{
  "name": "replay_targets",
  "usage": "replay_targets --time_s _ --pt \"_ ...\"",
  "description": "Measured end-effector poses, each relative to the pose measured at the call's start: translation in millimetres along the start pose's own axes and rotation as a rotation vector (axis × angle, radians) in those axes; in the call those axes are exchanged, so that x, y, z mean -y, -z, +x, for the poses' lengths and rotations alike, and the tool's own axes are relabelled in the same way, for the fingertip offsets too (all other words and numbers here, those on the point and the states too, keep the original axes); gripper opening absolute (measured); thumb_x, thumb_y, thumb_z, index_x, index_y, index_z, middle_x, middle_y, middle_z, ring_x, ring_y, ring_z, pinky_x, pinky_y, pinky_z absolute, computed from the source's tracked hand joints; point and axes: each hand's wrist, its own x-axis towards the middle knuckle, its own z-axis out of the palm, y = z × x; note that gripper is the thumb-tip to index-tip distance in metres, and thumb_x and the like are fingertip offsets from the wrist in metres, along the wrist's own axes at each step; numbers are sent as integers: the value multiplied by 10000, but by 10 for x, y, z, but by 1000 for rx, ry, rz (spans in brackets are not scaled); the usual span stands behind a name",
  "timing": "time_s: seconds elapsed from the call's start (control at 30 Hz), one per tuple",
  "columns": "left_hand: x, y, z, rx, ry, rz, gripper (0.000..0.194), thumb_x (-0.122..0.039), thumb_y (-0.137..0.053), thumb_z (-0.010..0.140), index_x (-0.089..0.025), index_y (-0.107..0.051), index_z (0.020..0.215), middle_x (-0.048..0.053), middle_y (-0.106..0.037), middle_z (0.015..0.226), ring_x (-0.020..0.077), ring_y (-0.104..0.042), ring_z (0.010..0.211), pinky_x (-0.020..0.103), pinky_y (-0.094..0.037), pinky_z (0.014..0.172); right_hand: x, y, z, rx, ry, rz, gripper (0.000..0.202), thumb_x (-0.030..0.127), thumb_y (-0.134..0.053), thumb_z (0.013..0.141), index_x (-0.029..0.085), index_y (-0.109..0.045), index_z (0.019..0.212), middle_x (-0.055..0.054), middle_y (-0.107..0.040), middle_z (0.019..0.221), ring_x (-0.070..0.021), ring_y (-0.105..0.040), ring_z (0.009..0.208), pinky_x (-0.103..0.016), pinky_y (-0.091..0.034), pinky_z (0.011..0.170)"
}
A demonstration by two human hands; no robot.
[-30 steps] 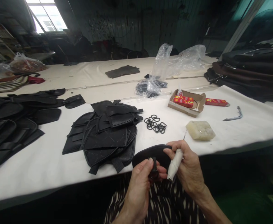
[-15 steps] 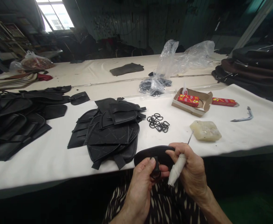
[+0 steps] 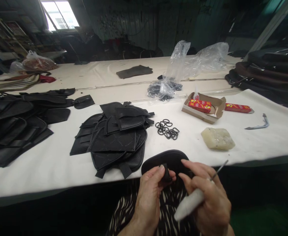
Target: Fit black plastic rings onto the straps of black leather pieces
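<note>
My left hand pinches a short black strap between thumb and fingers. The strap lies against a rounded black leather-like piece at the table's front edge. My right hand is wrapped round an awl with a pale, wrapped-looking handle, its thin metal shaft pointing up and right. The right thumb and forefinger are apart, close to the black piece's right side. Past my hands lie a cluster of black D-rings and a yellowish, wax-like block.
A pile of black pieces with straps lies left of centre, another black pile farther left. Beyond the block stand an open cardboard box and a red packet. A bent grey tool lies at right.
My right hand has drawn back right and down from the strap, carrying the awl, and its thumb and forefinger have spread. The ring seen at the strap's end is now mostly hidden.
</note>
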Motion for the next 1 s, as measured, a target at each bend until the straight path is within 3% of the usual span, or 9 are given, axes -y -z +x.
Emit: replay_targets --time_s 0.13,0.23,0.5,0.83,1.0 --pt "19 -6 9 -77 -5 -53 178 -283 -710 696 -129 -634 644 -1 -592 606 100 -533 575 211 -433 584 100 -49 -119 117 103 19 171 0 -561 788 154 -592 853 -131 -671 1018 -239 -596 873 -367 -533 637" --pt "38 7 14 -154 9 -63 186 -277 -735 667 -134 -615 670 -8 -581 632 91 -517 563 199 -420 553 130 -118 -116 132 114 -36 140 31 -553 809 153 -607 851 -127 -692 956 -236 -611 816 -355 -536 598" --pt "59 38 23 0 -8 -37 187 -279 -672 749 -130 -592 670 -13 -544 649 73 -490 595 183 -416 582 146 -151 -130 148 58 18 225 2 -520 811 127 -604 978 -142 -670 985 -222 -617 893 -350 -557 707" --pt "29 30 19 13 -12 6 207 -281 -644 775 -134 -555 660 -29 -502 605 53 -438 521 171 -381 509 174 -168 -142 113 92 -122 108 58 -560 819 144 -575 757 -150 -679 986 -245 -627 863 -368 -528 659" --pt "24 7 13 -32 1 -49 196 -255 -685 739 -135 -556 651 -38 -497 604 53 -454 529 172 -411 521 186 -176 -145 77 55 -128 95 54 -556 817 140 -590 800 -140 -682 972 -236 -623 850 -364 -519 675"
